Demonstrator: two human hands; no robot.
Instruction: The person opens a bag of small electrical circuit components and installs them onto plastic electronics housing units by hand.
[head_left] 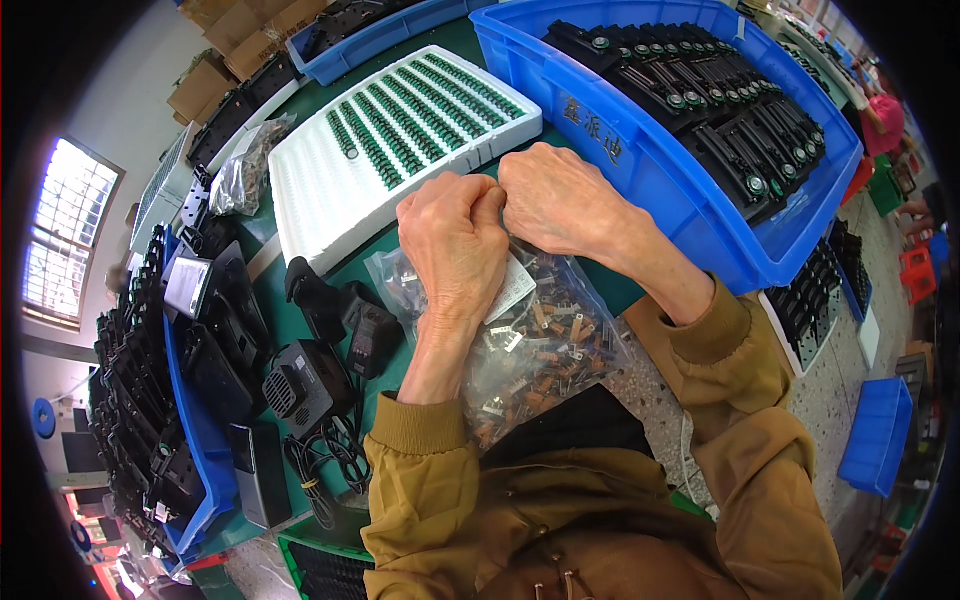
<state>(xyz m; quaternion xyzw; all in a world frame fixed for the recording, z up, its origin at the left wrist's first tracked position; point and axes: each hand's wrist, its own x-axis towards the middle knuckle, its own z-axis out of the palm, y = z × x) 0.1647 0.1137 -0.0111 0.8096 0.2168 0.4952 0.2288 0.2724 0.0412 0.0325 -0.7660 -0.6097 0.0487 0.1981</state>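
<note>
My left hand (pixel 455 235) and my right hand (pixel 565 205) meet at the near edge of the white foam tray, knuckles up and fingers curled in. Both are closed with the fingertips pinched; whatever they hold is hidden behind the fingers. Just below them lies a clear plastic bag (pixel 590 365) full of small metal-and-brown parts, with a white paper label (pixel 512 290) partly behind my left hand. The foam tray (pixel 325 215) carries several rows of small green round parts (pixel 405 125).
On the right, a blue bin (pixel 640 165) holds black housings (pixel 700 95). At left are a black power adapter (pixel 308 385) with coiled cable, a black stand (pixel 318 300), and a blue bin of black parts (pixel 150 400). Another clear bag (pixel 245 170) lies beyond.
</note>
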